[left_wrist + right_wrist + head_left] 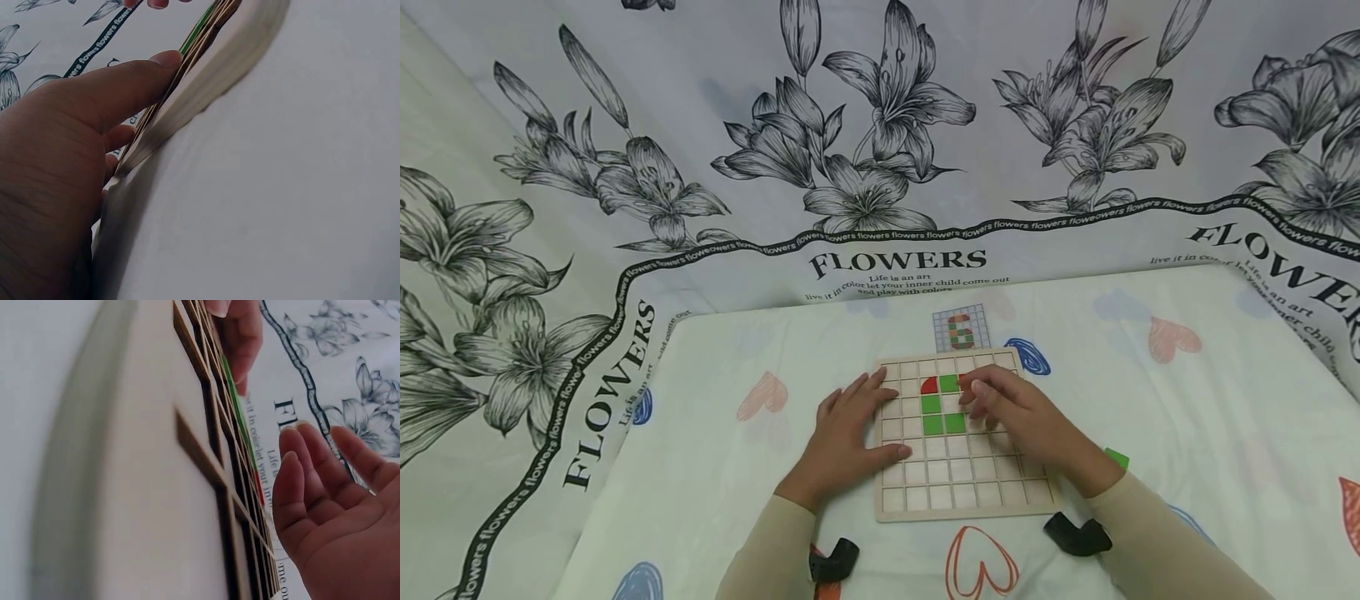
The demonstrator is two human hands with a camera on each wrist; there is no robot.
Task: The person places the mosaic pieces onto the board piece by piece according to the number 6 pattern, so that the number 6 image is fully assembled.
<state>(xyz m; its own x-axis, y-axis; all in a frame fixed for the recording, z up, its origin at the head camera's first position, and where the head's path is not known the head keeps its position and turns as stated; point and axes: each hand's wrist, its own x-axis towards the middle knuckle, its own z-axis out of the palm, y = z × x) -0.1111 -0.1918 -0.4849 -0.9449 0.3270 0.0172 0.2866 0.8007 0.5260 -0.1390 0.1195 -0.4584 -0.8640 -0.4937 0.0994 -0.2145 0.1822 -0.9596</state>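
Wooden grid board (pixel 966 513) partly filled – looks like plenty left to do

Left hand (pixel 850 429) rests on its left edge, fingers relaxed; "FLOWERS" lettering (pixel 898 262) on the far cloth (pixel 737 275); red quarter-round tile (pixel 929 386) and four green square tiles (pixel 932 425) placed, seemingly fewer than the pattern card (pixel 962 327) shows; right hand (pixel 1011 408) over the tiles – fingers loosely bent, seemingly nothing held; spare green tile (pixel 1117 457) far right.

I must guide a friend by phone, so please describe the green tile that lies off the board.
On the heart-printed tablecloth, find the wooden grid board. From the right hand over it, follow back to the beige cuff; beside it the green tile peeks out. Unlike the other green tiles, set in board cells, it lies loose on the cloth.
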